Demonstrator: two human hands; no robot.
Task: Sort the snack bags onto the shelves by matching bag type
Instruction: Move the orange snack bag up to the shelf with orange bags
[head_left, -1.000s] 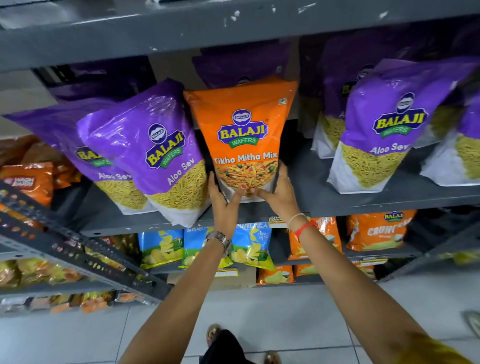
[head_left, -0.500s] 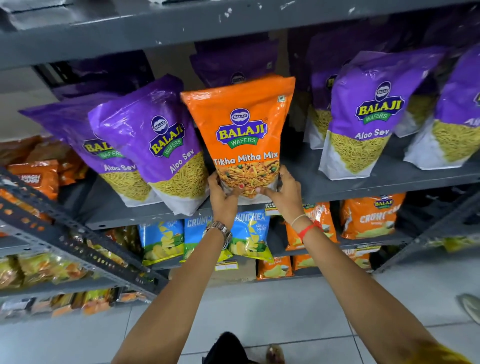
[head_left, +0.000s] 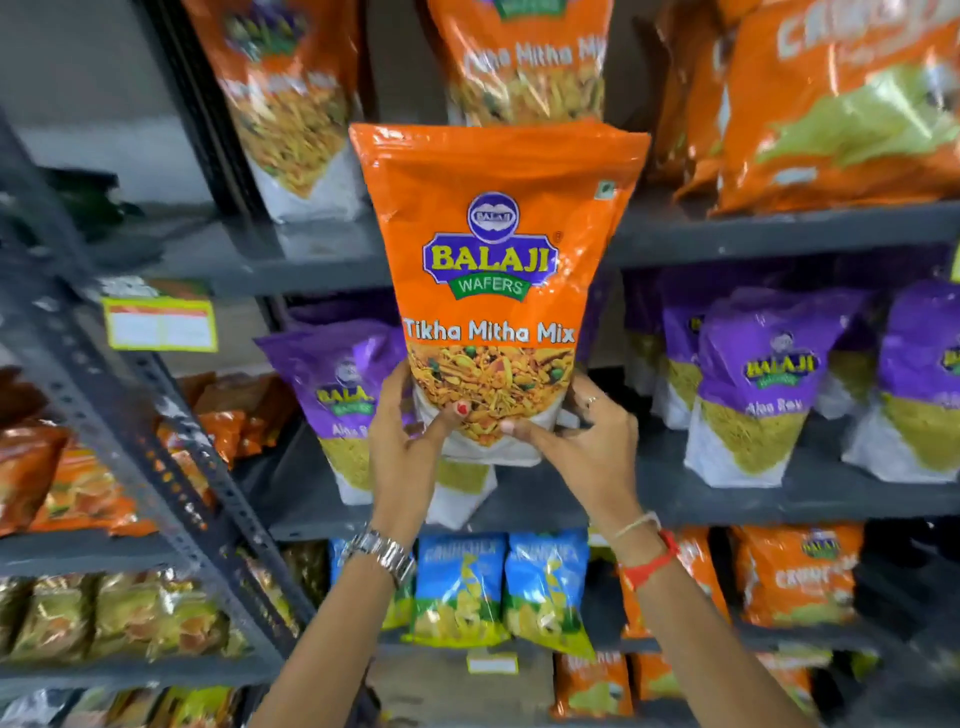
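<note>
I hold the orange bag (head_left: 493, 270) upright, its long axis vertical, sealed top edge up and white base down, its printed front facing me. My left hand (head_left: 408, 457) grips its lower left corner, thumb across the front; my right hand (head_left: 587, 452) clasps the lower right corner, fingers curled round the side. The front reads "BALAJI WAFERS" in a blue crest, then "Tikha Mitha Mix" in white above a picture of the mix.

The bag is off the shelves, in front of the grey shelf edge (head_left: 779, 234) that crosses behind its upper half. Above that edge, just behind the bag's top, stand orange bags (head_left: 524, 67) whose blurred lettering seems to read "Mitha Mix". Below the edge, either side of my bag's lower half, stand purple bags (head_left: 753, 384) marked "BALAJI"; the smaller words are too blurred to read. Lower still, under my wrists, are blue bags (head_left: 498, 587), their writing illegible.
</note>
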